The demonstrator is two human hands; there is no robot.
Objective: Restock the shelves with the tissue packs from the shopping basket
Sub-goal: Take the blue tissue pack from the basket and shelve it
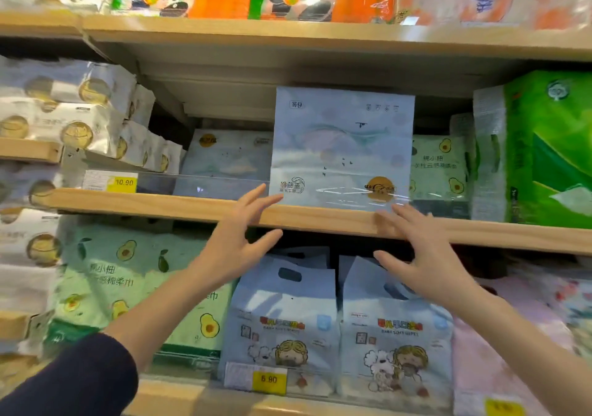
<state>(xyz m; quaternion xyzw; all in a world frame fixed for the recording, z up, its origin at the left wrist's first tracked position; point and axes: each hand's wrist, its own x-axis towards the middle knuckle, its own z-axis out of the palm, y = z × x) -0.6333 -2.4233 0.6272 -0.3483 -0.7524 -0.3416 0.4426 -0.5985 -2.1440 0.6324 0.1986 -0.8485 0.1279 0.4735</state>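
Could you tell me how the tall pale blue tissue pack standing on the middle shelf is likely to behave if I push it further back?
The tall pale blue tissue pack stands upright on a narrow base at the wooden shelf edge, so it may tip rather than slide. Its glossy plastic wrap probably feels slippery. It looks soft, so it should dent rather than break. Both hands, left and right, are open beside it.

Warm overhead store light, glare on the plastic wrap (354, 193), blurred, bowed edges, shadowed shelf recesses.
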